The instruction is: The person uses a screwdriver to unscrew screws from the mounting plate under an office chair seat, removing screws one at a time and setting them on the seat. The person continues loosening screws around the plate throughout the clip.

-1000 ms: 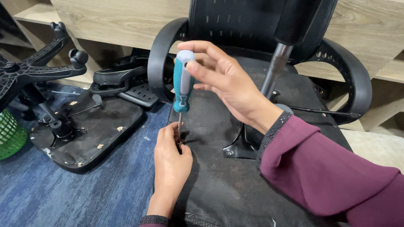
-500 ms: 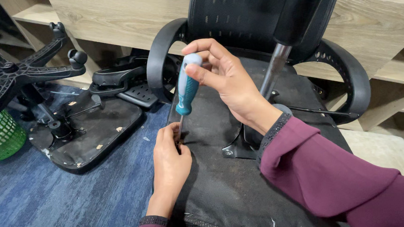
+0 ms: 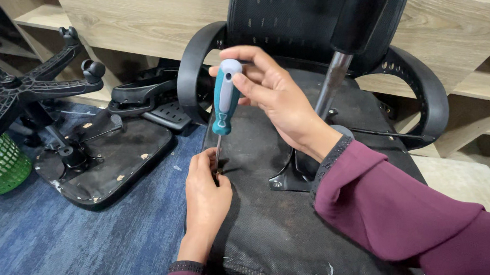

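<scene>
The screwdriver (image 3: pixel 224 97), teal and white, stands straighter now than before. The right hand (image 3: pixel 274 99) grips its handle. The left hand (image 3: pixel 207 192) pinches its tip against the black chair seat (image 3: pixel 273 221).

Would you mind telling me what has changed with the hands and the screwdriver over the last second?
The screwdriver handle leaned right half a second ago and is back near upright, as the right hand shifted its fingers around the top. The left hand stays pinched at the tip on the upturned chair seat. The other chair base and the green basket have not moved.
</scene>
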